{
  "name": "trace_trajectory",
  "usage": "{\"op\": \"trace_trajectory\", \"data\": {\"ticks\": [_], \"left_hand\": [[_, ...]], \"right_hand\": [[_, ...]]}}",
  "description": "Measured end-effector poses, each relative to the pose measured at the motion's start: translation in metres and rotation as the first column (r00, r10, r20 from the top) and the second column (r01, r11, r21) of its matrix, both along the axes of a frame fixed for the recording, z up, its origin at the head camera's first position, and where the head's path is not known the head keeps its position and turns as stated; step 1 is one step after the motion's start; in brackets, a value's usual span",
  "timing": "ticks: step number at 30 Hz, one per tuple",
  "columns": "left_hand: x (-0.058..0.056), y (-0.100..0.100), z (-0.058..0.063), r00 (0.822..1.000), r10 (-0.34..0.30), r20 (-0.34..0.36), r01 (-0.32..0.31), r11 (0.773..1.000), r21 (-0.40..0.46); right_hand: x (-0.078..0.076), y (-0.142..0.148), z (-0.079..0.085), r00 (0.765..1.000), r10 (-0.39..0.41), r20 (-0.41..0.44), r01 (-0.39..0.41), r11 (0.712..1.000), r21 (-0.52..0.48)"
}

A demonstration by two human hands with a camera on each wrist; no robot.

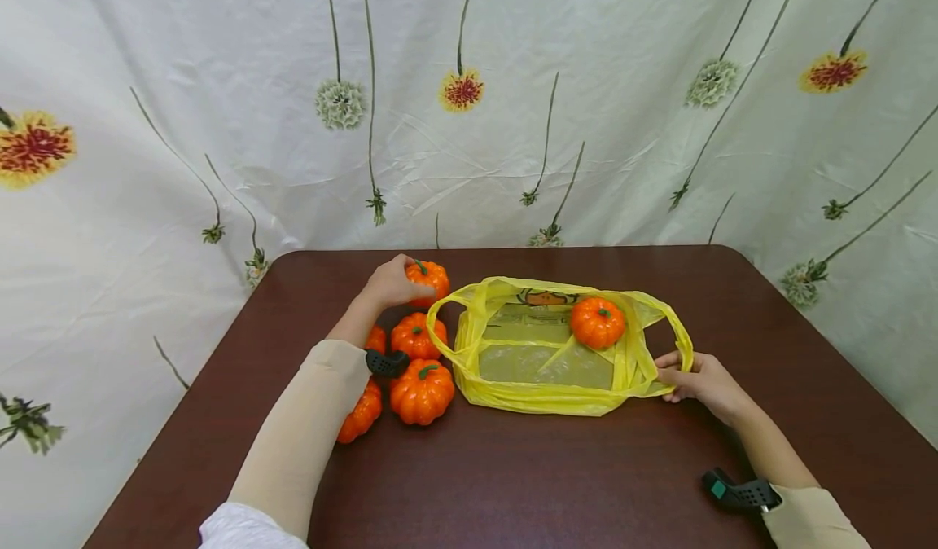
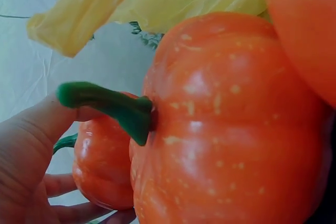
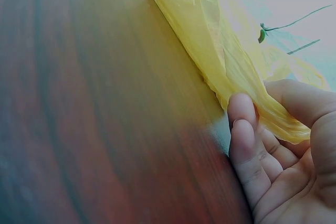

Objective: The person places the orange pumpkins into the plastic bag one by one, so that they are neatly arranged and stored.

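At the back of the pumpkin group, my left hand (image 1: 392, 284) grips a small orange toy pumpkin (image 1: 431, 278) with a green stem. The left wrist view shows its thumb and fingers around that pumpkin (image 2: 102, 166), partly behind a nearer pumpkin (image 2: 226, 124). A yellow plastic bag (image 1: 535, 398) lies with its mouth spread, and one pumpkin (image 1: 597, 322) sits inside toward the right. My right hand (image 1: 707, 382) holds the bag's right handle loop; in the right wrist view, the yellow plastic (image 3: 268, 106) passes between thumb and fingers.
Several more pumpkins (image 1: 422, 393) stand left of the bag, some partly hidden under the left forearm. The bag's left handle (image 1: 438, 333) loops over beside them. The dark brown table (image 1: 528, 476) ends at a white flower-printed cloth (image 1: 454, 166) behind.
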State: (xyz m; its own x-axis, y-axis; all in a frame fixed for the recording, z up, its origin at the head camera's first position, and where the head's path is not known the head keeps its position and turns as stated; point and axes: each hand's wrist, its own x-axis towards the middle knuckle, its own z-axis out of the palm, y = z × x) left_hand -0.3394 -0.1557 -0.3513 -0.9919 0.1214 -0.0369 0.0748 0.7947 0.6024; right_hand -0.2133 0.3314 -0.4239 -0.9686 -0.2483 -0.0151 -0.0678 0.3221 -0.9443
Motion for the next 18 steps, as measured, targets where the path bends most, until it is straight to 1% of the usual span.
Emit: {"op": "trace_trajectory", "data": {"ticks": [4, 11, 18], "left_hand": [[0.001, 0.0, 0.003, 0.999, 0.023, -0.042, -0.022, 0.999, 0.026], [0.003, 0.001, 0.01, 0.99, 0.024, -0.135, -0.008, 0.993, 0.119], [0.007, 0.007, 0.016, 0.987, 0.037, -0.156, -0.009, 0.985, 0.172]], "right_hand": [[-0.001, 0.0, 0.0, 1.0, -0.005, 0.004, 0.005, 1.0, 0.001], [0.0, -0.001, 0.001, 1.0, -0.002, 0.002, 0.002, 1.0, -0.002], [0.001, -0.001, 0.001, 1.0, -0.001, 0.008, 0.001, 1.0, -0.011]]}}
